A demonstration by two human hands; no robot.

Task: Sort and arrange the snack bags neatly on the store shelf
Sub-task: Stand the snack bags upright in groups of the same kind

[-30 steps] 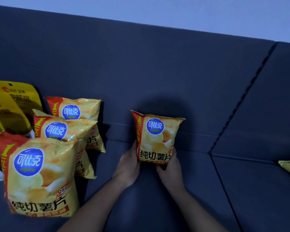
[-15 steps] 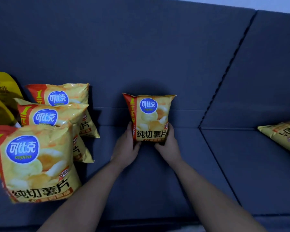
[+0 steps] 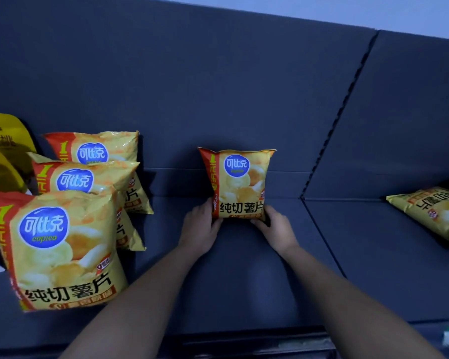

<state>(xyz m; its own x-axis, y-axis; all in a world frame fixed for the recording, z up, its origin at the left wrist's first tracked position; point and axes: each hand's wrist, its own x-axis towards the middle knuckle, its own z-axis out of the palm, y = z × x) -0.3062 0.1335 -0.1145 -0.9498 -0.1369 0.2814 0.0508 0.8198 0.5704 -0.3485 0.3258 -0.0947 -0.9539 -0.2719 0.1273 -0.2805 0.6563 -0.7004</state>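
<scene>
L hand & R hand grasp bottom corners of upright potato chip bag on dark shelf; three same bags stand at left.

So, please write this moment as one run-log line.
left hand: holds chip bag bottom-left | right hand: holds bottom-right | bag: upright at shelf back

Orange-and-yellow chip bags: five. One, the held bag, stands between the fingers of both hands. A row of three stands left of the fingers. A flat bag lies well to their right. Plain yellow bags: two, far left, cut by the frame edge. Hands: two, left hand and right hand.
</scene>
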